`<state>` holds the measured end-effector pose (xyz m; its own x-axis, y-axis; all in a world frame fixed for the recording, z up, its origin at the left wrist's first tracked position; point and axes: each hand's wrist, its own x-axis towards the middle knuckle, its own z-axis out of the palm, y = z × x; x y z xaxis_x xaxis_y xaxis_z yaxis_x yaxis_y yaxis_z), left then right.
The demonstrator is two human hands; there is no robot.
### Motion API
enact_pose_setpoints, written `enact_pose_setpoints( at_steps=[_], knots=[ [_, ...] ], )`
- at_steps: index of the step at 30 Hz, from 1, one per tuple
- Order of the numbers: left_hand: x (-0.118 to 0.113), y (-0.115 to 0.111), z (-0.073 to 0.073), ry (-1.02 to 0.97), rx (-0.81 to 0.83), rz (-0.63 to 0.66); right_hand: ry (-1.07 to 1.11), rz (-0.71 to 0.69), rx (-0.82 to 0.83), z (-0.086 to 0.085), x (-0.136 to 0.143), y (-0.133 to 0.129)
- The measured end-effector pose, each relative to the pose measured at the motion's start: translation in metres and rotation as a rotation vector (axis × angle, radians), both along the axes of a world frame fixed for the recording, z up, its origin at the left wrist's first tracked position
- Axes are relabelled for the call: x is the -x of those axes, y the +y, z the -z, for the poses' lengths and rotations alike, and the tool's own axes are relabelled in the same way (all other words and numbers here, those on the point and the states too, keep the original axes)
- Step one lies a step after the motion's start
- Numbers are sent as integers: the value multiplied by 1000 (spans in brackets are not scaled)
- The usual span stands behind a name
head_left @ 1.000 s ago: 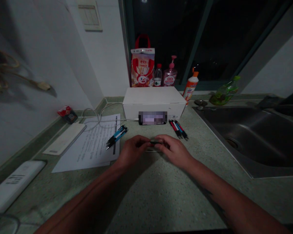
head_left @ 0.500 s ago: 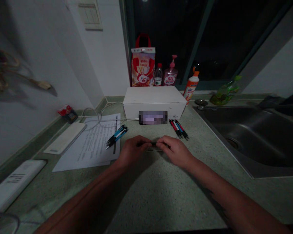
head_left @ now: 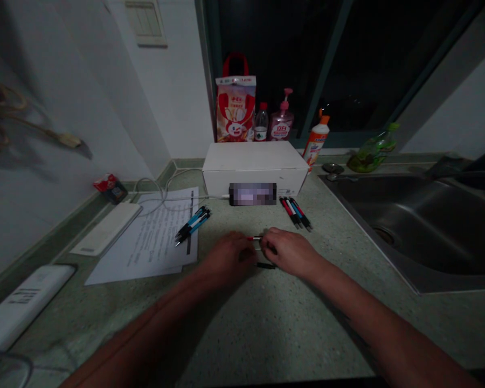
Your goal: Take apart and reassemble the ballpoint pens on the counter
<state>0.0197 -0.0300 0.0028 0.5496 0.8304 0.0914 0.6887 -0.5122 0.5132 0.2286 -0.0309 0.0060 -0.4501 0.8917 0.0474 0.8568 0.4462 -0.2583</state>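
My left hand (head_left: 231, 257) is closed around a red pen part (head_left: 250, 238) at the middle of the counter. From its right end a thin metallic piece (head_left: 257, 238) reaches to the fingertips of my right hand (head_left: 288, 249), which is closed too; what its fingers pinch is mostly hidden. Below, a short black pen part (head_left: 265, 265) lies on the counter between the hands. Blue and black pens (head_left: 193, 225) rest on the printed paper to the left. Several red, white, blue and black pens (head_left: 295, 213) lie to the right, before the box.
A white box (head_left: 254, 158) stands behind a cabled phone (head_left: 253, 194). White power strips (head_left: 107, 229) and printed sheets (head_left: 145, 248) lie left. The sink (head_left: 428, 226) is at the right; bottles (head_left: 282, 123) and a red bag (head_left: 236, 110) stand behind the box.
The pinched black piece between my fingertips has given way to a red part with a metallic piece. A black part now shows on the counter below. My left hand has shifted slightly lower and right.
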Motion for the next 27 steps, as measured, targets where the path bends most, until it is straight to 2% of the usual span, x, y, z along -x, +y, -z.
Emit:
enact_pose_setpoints(
  at_steps=[4, 8, 14, 21, 27],
  knots=[
    [3, 8, 5, 74, -98, -110, -20, -2, -12, 1, -1, 1],
    [2, 11, 8, 143, -119, -97, -55, 3, -9, -1, -2, 1],
    [2, 11, 3, 224, -64, -117, -118, -5, 0, -6, -6, 2],
    [12, 13, 0, 221, -47, -123, -114, -21, 20, -5, -12, 4],
    [8, 10, -4, 243, -21, -117, -114, -15, 39, -7, -9, 3]
  ],
)
